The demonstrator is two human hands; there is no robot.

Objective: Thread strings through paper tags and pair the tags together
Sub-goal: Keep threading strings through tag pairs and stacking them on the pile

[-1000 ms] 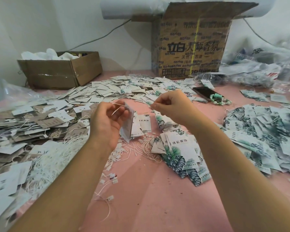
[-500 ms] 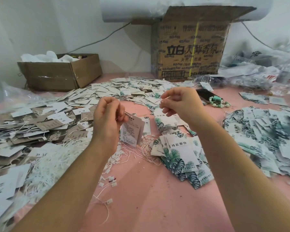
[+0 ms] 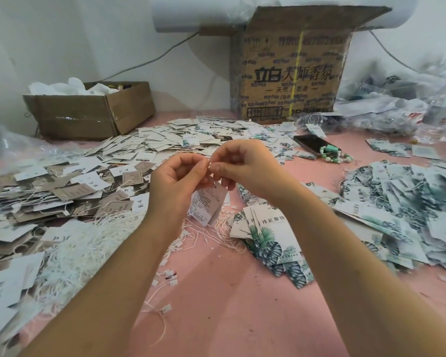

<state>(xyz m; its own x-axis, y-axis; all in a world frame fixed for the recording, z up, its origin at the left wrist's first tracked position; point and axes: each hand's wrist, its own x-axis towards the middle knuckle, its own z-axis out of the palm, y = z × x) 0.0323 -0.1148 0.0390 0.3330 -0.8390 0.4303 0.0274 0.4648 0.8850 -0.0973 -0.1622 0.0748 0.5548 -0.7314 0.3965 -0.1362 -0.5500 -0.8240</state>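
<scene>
Two hands: left hand (image 3: 178,179) and right hand (image 3: 245,166) are touching fingertip to fingertip above the pink tabletop (image 3: 229,305).
Fingers: both sets are curling, thumbs and forefingers pinching the thin white string (image 3: 209,164); its ends are too small to make out.
Tags: paired white printed paper tags (image 3: 206,204) are hanging just below the pinch, long axis pointing downward, slightly tilted.
Nearer hand: left hand is sitting closest above the tags; the step is probably fastening the loop.
</scene>
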